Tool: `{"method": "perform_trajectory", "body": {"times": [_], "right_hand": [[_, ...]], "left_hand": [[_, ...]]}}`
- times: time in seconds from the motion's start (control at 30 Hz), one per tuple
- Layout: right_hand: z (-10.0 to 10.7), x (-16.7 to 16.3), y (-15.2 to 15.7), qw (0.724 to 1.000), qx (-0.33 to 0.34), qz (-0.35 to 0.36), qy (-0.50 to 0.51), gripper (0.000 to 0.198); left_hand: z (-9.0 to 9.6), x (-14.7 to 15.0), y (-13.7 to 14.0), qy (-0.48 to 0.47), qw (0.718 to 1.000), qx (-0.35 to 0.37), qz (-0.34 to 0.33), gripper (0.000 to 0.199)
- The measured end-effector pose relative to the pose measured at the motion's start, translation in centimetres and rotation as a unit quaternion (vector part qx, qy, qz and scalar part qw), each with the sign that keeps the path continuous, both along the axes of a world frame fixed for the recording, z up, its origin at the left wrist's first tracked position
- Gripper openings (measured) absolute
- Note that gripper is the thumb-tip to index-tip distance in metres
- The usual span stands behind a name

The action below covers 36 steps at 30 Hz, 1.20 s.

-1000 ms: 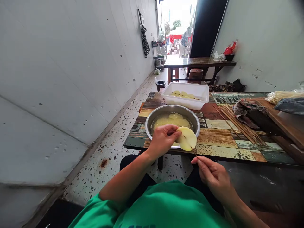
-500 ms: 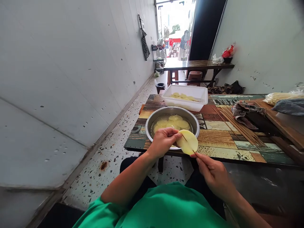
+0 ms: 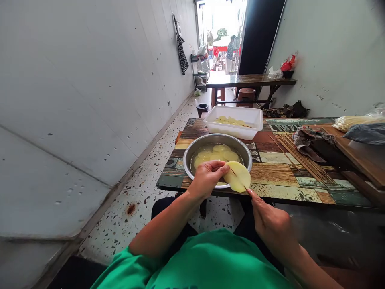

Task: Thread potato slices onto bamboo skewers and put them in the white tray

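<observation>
Pinched in my left hand [image 3: 209, 176] is a pale yellow potato slice [image 3: 240, 177], held by its left edge above the near rim of a metal bowl [image 3: 187, 162]. A thin brown skewer [image 3: 247, 189] runs through the slice, and part of it shows on the slice's face. My right hand [image 3: 270, 214] is closed on the skewer's near end, at the slice's lower right edge. Several more potato slices [image 3: 221, 148] lie in water in the bowl. Behind it, a white plastic tub [image 3: 234, 131] holds further slices with skewers through them.
A bundle of loose skewers [image 3: 303, 158] lies on the patchwork table [image 3: 270, 174] to the right, beside a crumpled cloth [image 3: 309, 140]. Farther right is a wooden board [image 3: 357, 156] with bagged items. Another table [image 3: 252, 80] stands toward the doorway, where a person is outside.
My right hand has shifted slightly right and its fingers now sit differently on the skewer. The slice faces me a little more squarely. The left hand has barely moved.
</observation>
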State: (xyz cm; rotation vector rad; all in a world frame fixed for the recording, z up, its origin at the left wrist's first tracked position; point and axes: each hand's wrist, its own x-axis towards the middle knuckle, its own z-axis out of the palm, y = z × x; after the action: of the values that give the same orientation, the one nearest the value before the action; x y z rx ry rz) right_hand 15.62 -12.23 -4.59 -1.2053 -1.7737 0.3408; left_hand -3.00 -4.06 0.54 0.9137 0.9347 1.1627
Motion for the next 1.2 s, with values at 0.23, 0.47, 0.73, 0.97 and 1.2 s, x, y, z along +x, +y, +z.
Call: {"method": "perform_trajectory", "body": {"times": [0.23, 0.47, 0.73, 0.97, 1.2], "right_hand": [[2.6, 0.5, -0.7, 0.824, -0.436, 0.129, 0.338, 0.038], [3.4, -1.1, -0.9, 0.757, -0.455, 0.121, 0.453, 0.028], [2.4, -1.2, 1.2, 0.807, -0.438, 0.131, 0.373, 0.035], [2.0, 1.0, -1.6, 0.924, -0.33, 0.142, 0.132, 0.034], [2.2, -0.1, -2.5, 0.921, -0.333, 0.126, 0.155, 0.035]], "left_hand": [[-0.3, 0.2, -0.3, 0.069, 0.995, 0.075, 0.011, 0.03], [-0.4, 0.3, -0.8, 0.095, 0.991, 0.09, 0.014, 0.028], [0.1, -0.6, 0.6, 0.097, 0.991, 0.089, 0.0, 0.033], [0.4, -2.0, 1.9, 0.117, 0.986, 0.114, 0.02, 0.033], [-0.1, -1.2, 1.3, 0.119, 0.986, 0.116, -0.014, 0.032]]}}
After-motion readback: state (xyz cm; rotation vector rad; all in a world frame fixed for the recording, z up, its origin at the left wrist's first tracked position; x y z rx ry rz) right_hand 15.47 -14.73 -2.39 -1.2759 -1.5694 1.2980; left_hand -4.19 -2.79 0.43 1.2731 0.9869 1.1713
